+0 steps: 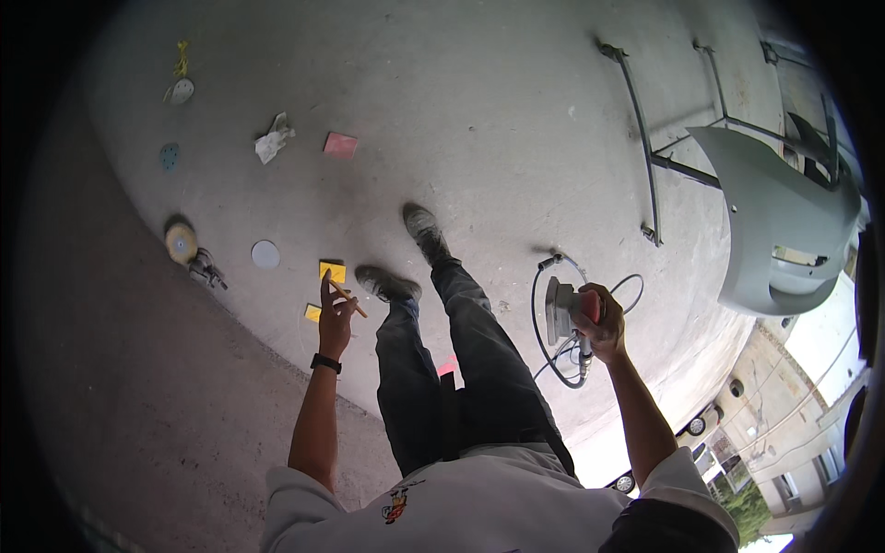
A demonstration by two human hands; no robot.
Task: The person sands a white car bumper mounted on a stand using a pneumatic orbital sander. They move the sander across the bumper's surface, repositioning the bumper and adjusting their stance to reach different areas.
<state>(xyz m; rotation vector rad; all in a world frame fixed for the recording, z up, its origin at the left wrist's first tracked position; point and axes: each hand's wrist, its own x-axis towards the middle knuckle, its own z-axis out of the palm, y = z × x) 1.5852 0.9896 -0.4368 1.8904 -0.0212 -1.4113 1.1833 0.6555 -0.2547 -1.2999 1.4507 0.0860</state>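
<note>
My right hand point(606, 324) is wrapped round an air sander point(560, 313) with a grey pad and a red top, held off the floor in front of me. A dark hose point(535, 327) loops from the sander. My left hand point(335, 318) is partly closed on a thin orange-brown stick point(348, 300), possibly a pencil. Its fingertips overlap a yellow pad point(337, 274); whether they touch it I cannot tell. A second yellow piece point(313, 312) shows just left of this hand.
A grey car bumper point(784, 221) hangs on a metal stand point(639, 129) at right. On the floor lie a polisher point(182, 244), a pale disc point(265, 254), a blue disc point(169, 156), a crumpled cloth point(274, 138) and a pink pad point(340, 145). Cars stand outside at lower right.
</note>
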